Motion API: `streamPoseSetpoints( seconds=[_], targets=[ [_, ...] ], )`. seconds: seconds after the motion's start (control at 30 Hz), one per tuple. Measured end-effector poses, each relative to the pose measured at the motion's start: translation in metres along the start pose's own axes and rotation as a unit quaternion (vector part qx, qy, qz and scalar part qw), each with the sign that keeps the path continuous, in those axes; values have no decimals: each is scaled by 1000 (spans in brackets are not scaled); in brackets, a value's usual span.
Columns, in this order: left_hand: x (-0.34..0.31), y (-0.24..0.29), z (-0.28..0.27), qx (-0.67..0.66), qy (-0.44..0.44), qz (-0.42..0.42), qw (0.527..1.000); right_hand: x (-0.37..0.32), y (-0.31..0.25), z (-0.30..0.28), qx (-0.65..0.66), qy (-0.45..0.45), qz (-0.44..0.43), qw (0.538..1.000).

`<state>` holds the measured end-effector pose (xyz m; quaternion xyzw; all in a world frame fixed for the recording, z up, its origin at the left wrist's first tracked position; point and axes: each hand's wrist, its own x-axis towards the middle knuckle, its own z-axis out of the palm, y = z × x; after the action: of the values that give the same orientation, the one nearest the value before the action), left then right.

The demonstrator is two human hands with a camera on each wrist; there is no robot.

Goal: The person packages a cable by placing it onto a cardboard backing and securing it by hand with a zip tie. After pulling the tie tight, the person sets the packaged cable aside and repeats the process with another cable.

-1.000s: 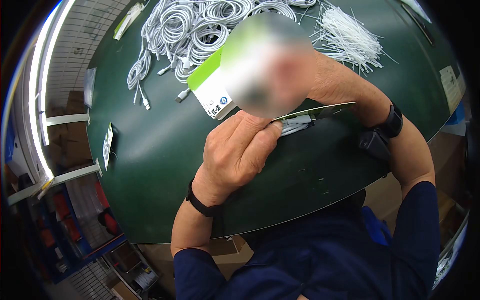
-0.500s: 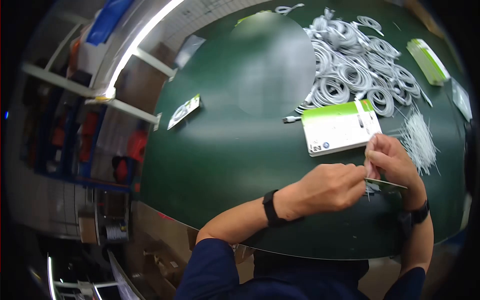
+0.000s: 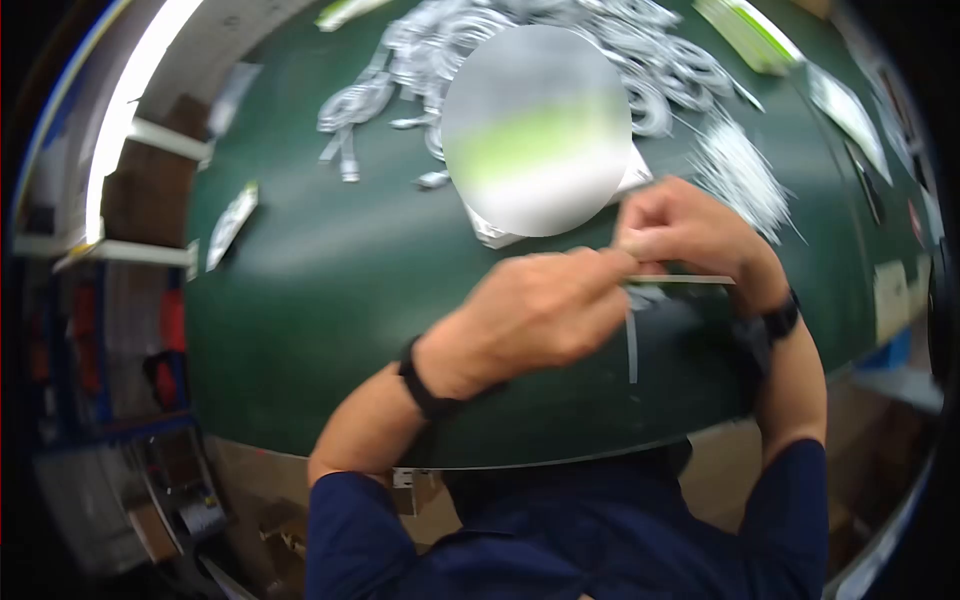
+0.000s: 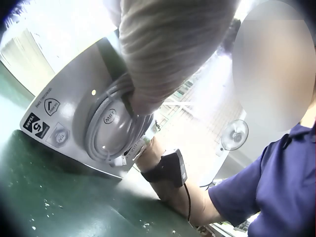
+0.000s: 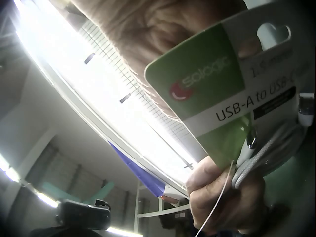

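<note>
In the head view my left hand [image 3: 550, 310] pinches the left end of a packaging card [image 3: 690, 280], seen nearly edge-on. The right wrist view shows its green and white face [image 5: 207, 84], printed USB-A to USB-C. A coiled grey-white cable [image 4: 111, 126] lies against the card. A thin white cable tie [image 3: 632, 350] hangs down beside the card. My right hand [image 3: 690, 235] is on the card's far side, its fingers curled and meeting the left fingertips, where it seems to pinch the tie; the fingertips partly hide the grip.
Behind the hands lies a stack of white cards [image 3: 490, 230], mostly under a blurred disc. Coiled cables [image 3: 670, 65] pile up at the back, with loose cable ties [image 3: 745, 175] to their right. A carded cable [image 3: 233, 225] lies at left. More green-white cards [image 3: 750, 35] lie back right.
The head view swings left and back, shifting the whole scene. Both hands stay together at the card. The right hand, partly blurred out at first, now shows, and a longer length of tie hangs below the card.
</note>
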<state>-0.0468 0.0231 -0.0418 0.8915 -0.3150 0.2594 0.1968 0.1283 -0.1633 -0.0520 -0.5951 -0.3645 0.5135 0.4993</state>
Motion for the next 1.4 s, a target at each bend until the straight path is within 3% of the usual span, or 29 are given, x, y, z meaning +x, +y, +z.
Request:
streamPoseSetpoints(
  seconds=[0.03,0.1,0.3,0.4,0.53,0.7,0.8,0.87,0.97,1.17,1.4],
  targets=[
    [1,0,-1,-10,-5,-3,1000,0,4,-4,-13,-48,-45,998],
    [2,0,-1,-26,-2,-17,1000,-1,-1,-2,-16,-55,-7,998],
    [0,-5,5,-64,44,-52,996,-1,-4,19,97,13,6,995],
    [1,-5,0,-100,55,-89,989,-2,-6,19,85,19,27,996],
    [-1,-5,-3,-174,56,-166,969,-4,-13,10,-6,91,45,995],
    [-4,-6,-5,-240,46,-304,921,-20,-22,-17,-53,234,-116,964],
    [-8,-10,-3,-278,32,-365,888,-27,-36,7,-210,242,-182,930],
    [-9,-11,0,-263,34,-353,897,-20,-36,32,-286,225,-227,903],
    [-9,-10,2,-251,17,-355,900,-7,-28,56,-387,240,-249,855],
    [-9,-8,3,-260,10,-379,888,-3,-24,56,-350,229,-230,879],
    [-12,-13,7,-301,2,-393,869,1,-15,59,-399,271,-263,836]
  ],
)
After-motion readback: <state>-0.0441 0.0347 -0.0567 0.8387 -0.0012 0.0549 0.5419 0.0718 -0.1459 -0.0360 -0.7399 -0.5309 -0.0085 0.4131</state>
